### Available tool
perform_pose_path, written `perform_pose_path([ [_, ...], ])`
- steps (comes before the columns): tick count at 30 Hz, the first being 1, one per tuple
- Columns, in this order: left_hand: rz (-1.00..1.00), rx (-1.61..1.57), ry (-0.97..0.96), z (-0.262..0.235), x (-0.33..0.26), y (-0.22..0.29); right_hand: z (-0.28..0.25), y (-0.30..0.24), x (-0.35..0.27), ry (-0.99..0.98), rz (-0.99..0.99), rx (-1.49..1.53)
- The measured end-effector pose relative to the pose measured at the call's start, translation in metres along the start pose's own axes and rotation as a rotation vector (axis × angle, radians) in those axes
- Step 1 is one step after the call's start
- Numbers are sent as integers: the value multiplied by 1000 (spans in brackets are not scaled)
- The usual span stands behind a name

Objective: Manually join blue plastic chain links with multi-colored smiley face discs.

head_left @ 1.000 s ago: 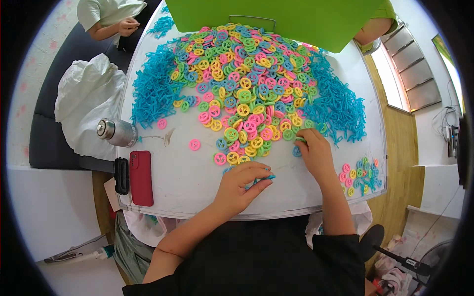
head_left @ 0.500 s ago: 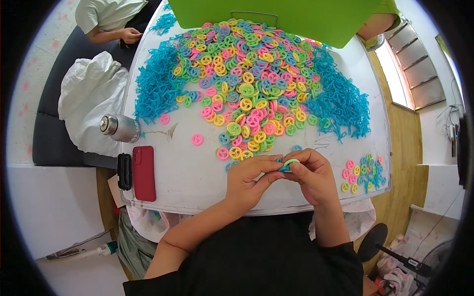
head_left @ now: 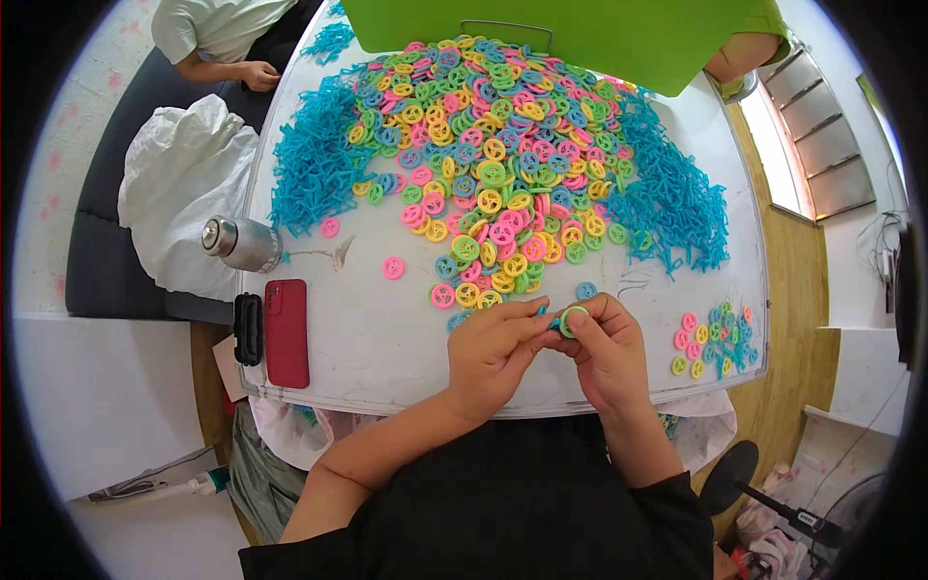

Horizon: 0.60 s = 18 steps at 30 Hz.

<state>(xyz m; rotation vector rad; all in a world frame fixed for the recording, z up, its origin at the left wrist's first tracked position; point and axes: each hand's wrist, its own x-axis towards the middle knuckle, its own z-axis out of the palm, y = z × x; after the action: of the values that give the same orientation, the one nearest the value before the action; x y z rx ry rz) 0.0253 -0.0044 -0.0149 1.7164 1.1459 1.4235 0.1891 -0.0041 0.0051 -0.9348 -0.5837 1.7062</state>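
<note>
Close to the table's near edge my two hands meet in front of a big pile of small plastic wheels (head_left: 503,230) in pink, yellow, green and blue. Between the fingertips of my left hand (head_left: 490,356) is a small blue plastic piece (head_left: 555,324), partly covered by the fingers. My right hand (head_left: 611,360) pinches a green ring-shaped wheel (head_left: 568,327), held up against the blue piece. Whether the two are joined I cannot tell. Just beyond the fingers a single blue wheel (head_left: 587,290) lies on the tabletop.
Blue Y-shaped pieces are heaped left (head_left: 314,159) and right (head_left: 674,193). Wheels with blue pieces form a small group (head_left: 717,338) at right. A metal flask (head_left: 242,244), red phone (head_left: 286,333) and black case (head_left: 247,329) stand left. A green bin (head_left: 580,39) lies beyond; another person's hand (head_left: 260,76) shows far left.
The green wheel has turned from nearly edge-on to facing more upward in my right fingers. Both hands stay together in about the same place; the whole view has shifted slightly.
</note>
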Motion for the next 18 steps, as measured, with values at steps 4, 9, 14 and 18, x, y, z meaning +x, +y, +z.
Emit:
perform_pose_path([
  [4, 226, 230, -21, -5, 4, 1, 4, 7, -1, 81, -20, -18],
  [9, 361, 314, -47, -8, 8, 1, 4, 11, -3, 107, -102, -121],
  [14, 142, 181, -95, -12, 8, 6, -5, 8, -6, 17, -248, -421],
  [18, -109, -23, -116, -16, 8, 5, -1, -7, -8, -134, -345, -590],
])
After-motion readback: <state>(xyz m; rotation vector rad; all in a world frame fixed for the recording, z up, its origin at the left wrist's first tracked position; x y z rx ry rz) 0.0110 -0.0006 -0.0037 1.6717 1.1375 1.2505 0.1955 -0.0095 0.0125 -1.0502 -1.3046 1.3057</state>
